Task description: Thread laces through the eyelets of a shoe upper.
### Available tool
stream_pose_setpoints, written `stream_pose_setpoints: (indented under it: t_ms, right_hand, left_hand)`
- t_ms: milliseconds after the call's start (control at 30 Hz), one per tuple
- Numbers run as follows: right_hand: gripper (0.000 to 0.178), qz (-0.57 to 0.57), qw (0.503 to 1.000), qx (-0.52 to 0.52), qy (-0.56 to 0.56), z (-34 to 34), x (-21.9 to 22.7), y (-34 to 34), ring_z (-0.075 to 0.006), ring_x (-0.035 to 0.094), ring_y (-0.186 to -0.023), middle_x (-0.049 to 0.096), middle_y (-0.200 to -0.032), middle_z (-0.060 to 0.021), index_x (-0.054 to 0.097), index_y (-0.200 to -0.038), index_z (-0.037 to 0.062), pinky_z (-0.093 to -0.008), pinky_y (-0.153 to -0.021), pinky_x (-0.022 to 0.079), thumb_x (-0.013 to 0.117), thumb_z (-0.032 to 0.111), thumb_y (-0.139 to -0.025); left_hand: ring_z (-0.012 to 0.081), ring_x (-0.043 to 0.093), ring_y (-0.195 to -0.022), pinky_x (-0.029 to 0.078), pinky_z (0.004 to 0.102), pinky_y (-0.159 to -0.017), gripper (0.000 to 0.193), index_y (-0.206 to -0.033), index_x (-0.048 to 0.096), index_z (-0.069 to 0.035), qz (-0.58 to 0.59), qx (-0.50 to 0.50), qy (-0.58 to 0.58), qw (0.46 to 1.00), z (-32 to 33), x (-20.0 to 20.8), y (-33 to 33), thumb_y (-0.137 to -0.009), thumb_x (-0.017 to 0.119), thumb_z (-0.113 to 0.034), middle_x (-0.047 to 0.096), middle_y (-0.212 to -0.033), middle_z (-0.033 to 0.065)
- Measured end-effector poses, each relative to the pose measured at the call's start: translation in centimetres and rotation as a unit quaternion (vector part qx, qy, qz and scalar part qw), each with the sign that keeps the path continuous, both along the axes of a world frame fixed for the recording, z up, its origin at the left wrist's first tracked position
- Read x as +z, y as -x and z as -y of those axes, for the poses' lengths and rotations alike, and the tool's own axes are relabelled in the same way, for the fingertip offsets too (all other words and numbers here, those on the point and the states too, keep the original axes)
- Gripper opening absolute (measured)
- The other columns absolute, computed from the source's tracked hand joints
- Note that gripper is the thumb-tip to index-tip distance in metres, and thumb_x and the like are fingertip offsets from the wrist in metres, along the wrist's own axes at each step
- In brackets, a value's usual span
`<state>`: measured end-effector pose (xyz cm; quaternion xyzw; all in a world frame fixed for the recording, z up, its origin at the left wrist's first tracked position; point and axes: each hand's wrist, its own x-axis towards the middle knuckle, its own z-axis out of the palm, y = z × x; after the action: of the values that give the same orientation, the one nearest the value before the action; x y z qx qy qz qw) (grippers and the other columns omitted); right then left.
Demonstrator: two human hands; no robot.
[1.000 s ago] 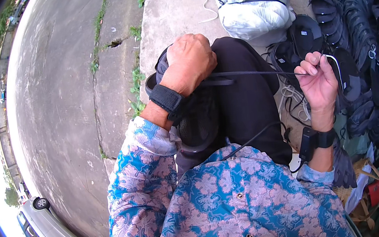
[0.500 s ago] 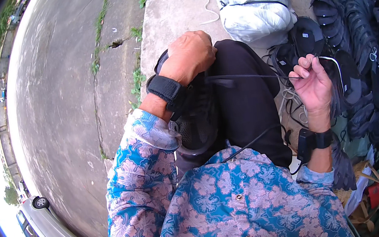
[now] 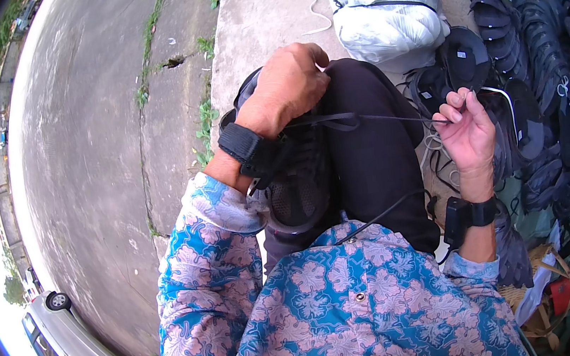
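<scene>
A black shoe (image 3: pixel 295 201) with a mesh toe lies on my lap, its toe toward me. My left hand (image 3: pixel 288 85) is closed over the shoe's far part, knuckles up, and its fingertips are hidden. From the shoe a black shoelace (image 3: pixel 391 118) runs right across my dark trousers, with a small loop near the shoe. Out past my right knee, my right hand (image 3: pixel 467 128) pinches the lace between thumb and fingers, palm turned up. The lace looks fairly straight between the loop and that hand.
Rows of black shoes (image 3: pixel 546 46) fill the right side, close to my right hand. A tied white plastic bundle (image 3: pixel 387 12) stands beyond my knees. Loose laces (image 3: pixel 439 155) lie by my right leg. A woven basket (image 3: pixel 544 288) sits at lower right. A silver car (image 3: pixel 82 352) is parked far left.
The lace's loop shows more clearly beside the shoe, where it was blurred. My left hand has shifted slightly right, and my right hand a little lower; both stay closed.
</scene>
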<state>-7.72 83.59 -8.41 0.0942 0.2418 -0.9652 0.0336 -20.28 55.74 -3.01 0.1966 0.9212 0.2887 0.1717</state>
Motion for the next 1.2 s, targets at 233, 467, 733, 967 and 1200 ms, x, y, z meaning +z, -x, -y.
stream_pose_setpoints:
  t_ms: [233, 467, 733, 967, 1200]
  right_hand:
    - [0.015, -0.041, 0.998, 0.030, -0.036, 0.0, 1.4, -0.5, -0.0100, 0.044, -0.063, 0.050, -0.084, -0.0025, 0.051, -0.089, 0.0085, -0.0273, -0.066, 0.037, 0.055, 0.021, -0.097]
    - [0.012, -0.052, 0.997, 0.031, -0.056, -0.2, 1.9, -1.4, -0.0092, 0.045, -0.060, 0.051, -0.081, -0.0041, 0.054, -0.091, 0.0072, -0.0279, -0.071, 0.047, 0.057, 0.018, -0.095]
    - [0.011, -0.027, 0.999, 0.009, -0.024, 1.8, -0.2, -1.8, -0.0095, 0.048, -0.061, 0.057, -0.083, -0.0059, 0.057, -0.090, 0.0068, -0.0243, -0.065, 0.044, 0.057, 0.017, -0.095]
    - [0.007, -0.018, 0.998, -0.001, -0.056, 1.6, -0.2, -2.5, -0.0090, 0.047, -0.058, 0.057, -0.083, -0.0052, 0.057, -0.095, 0.0085, -0.0253, -0.063, 0.045, 0.058, 0.015, -0.094]
    - [0.013, 0.008, 0.997, 0.019, -0.077, 1.3, -0.5, -2.3, -0.0080, 0.045, -0.056, 0.055, -0.081, -0.0044, 0.054, -0.091, 0.0093, -0.0243, -0.059, 0.039, 0.059, 0.020, -0.094]
  left_hand:
    - [0.0271, 0.068, -0.079, 0.053, 0.0366, -0.073, 0.030, -0.091, 0.069, 0.001, 0.004, 0.010, 0.091, 0.996, 0.7, 1.3, 0.8, -0.089, 0.060, -0.028, 0.069, -0.082, 0.0172]
    - [0.0393, 0.063, -0.081, 0.050, 0.0453, -0.072, 0.026, -0.082, 0.069, -0.002, -0.080, -0.102, 0.203, 0.970, -0.8, -0.5, 1.7, -0.082, 0.057, -0.025, 0.065, -0.078, 0.0209]
    - [0.0357, 0.066, -0.081, 0.051, 0.0416, -0.073, 0.024, -0.095, 0.068, 0.001, -0.039, -0.127, 0.155, 0.979, -0.2, 0.9, -0.1, -0.084, 0.054, -0.015, 0.067, -0.085, 0.0219]
    - [0.0247, 0.066, -0.077, 0.051, 0.0335, -0.071, 0.024, -0.099, 0.068, 0.001, 0.080, -0.031, 0.014, 0.996, 1.4, 1.6, 1.0, -0.087, 0.056, -0.016, 0.069, -0.082, 0.0155]
    - [0.0255, 0.066, -0.086, 0.051, 0.0337, -0.080, 0.030, -0.107, 0.066, 0.001, 0.123, -0.125, 0.083, 0.981, 1.1, 1.8, 1.7, -0.092, 0.057, -0.024, 0.070, -0.096, 0.0156]
